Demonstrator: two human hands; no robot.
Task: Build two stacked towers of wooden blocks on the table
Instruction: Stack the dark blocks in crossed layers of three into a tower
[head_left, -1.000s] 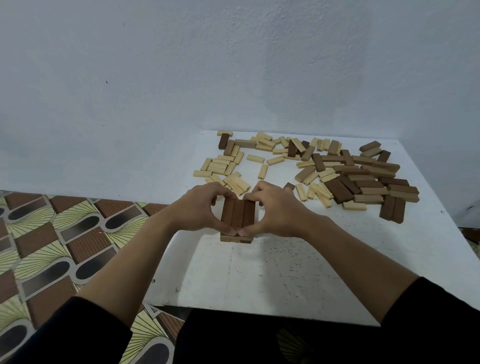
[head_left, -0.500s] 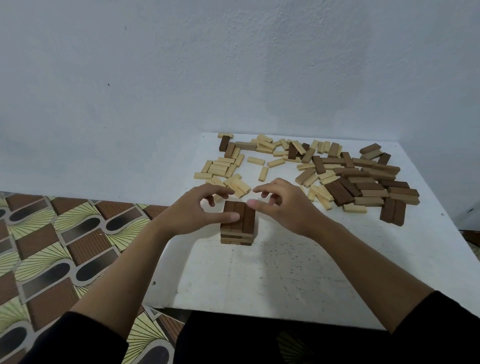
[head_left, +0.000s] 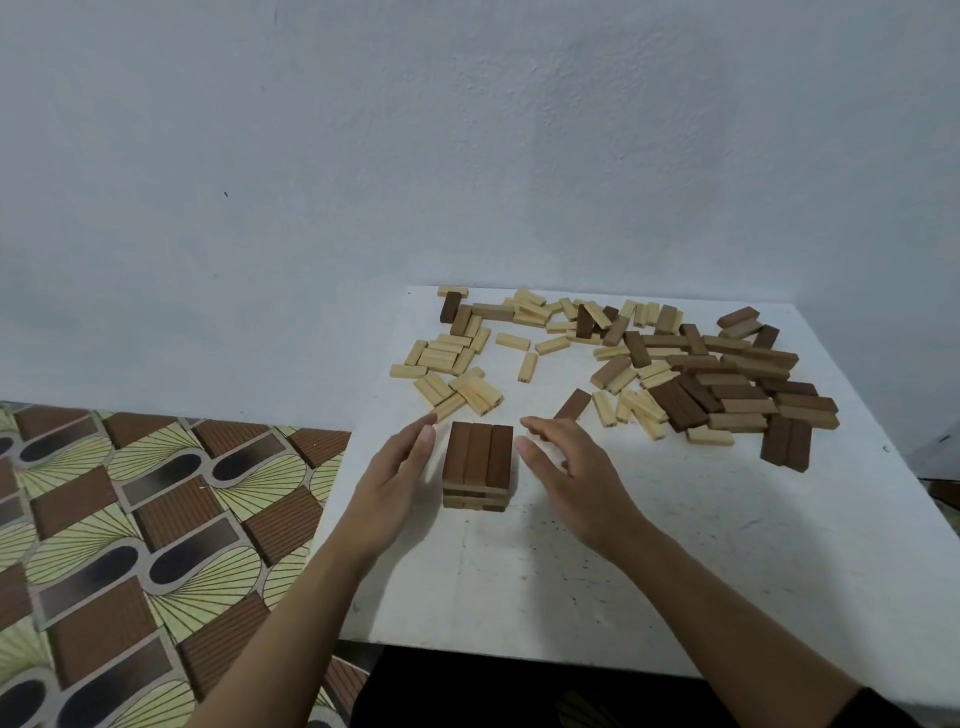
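Observation:
A short tower of dark brown blocks stands near the left front of the white table, three blocks side by side on top with crossed layers under them. My left hand is flat and open just left of the tower, not touching it. My right hand is open a little to the tower's right, fingers spread, holding nothing. Behind lie loose light blocks and a heap of brown blocks.
A single brown block lies just behind my right hand. Two dark blocks lie at the right of the heap. The table stands against a pale wall; its left edge drops to a patterned floor.
Both hands, which were pressing the tower's sides, have let go and drawn apart to either side. The tower stays in place.

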